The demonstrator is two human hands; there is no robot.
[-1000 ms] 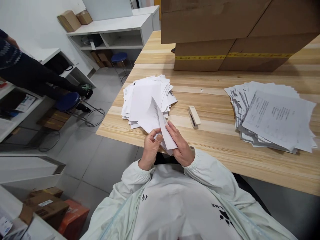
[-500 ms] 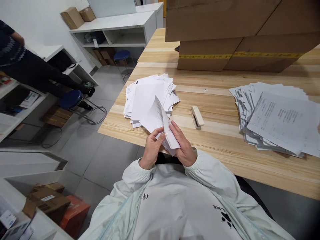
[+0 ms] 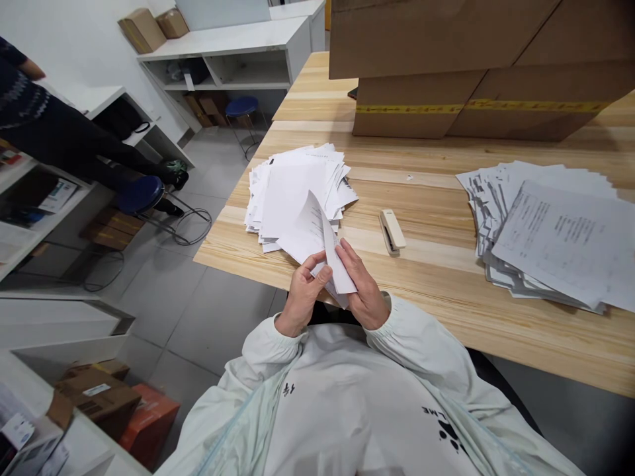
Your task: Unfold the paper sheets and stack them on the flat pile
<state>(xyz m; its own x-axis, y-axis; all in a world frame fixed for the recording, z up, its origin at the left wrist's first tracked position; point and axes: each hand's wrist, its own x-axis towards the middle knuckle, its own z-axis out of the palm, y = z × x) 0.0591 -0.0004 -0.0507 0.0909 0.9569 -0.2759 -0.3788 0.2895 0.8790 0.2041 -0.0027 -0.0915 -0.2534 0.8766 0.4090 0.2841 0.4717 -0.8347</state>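
Printed paper sheets (image 3: 337, 268) are held between my two hands at the table's front edge, one side curled up and folded over. My left hand (image 3: 303, 291) grips them from the left, thumb bent over the near part. On the right, my right hand (image 3: 363, 285) presses its fingers against the raised, curled side. Just beyond lies a messy stack of papers (image 3: 297, 188), which the far end of the held sheets overlaps. A cream stapler (image 3: 391, 232) rests on the wood to the right of my right hand, touched by neither hand.
A second, larger paper stack (image 3: 550, 231) lies on the right of the wooden table (image 3: 426, 277). Cardboard boxes (image 3: 411, 99) are piled at the back. To the left are a blue stool (image 3: 140, 194), a standing person (image 3: 59, 132) and white shelves (image 3: 248, 43).
The view has shifted very slightly. My hands and the held sheets stay almost the same, and the stapler and stacks have not moved on the table.
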